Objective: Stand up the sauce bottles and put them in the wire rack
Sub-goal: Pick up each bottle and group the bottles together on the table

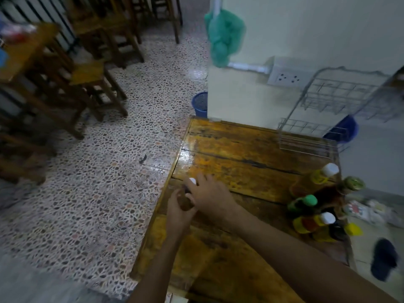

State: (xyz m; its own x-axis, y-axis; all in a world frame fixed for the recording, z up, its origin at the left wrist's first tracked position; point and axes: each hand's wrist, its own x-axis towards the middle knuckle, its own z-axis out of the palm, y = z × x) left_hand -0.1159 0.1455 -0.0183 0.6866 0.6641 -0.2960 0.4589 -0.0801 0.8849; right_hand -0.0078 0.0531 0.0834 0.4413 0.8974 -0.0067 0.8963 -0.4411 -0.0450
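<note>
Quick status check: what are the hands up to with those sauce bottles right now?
Both hands on one brown, white-capped bottle at the table's left edge. Other bottles clustered at right edge. Wire rack at far corner, empty. Nothing in the way.

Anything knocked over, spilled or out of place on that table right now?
Yes. The bottles at the table's right edge sit in a jumbled cluster, several tipped rather than upright. The wire rack at the far right corner is empty. Both hands, left and right, are on a brown bottle near the left edge. No spill visible.
</note>
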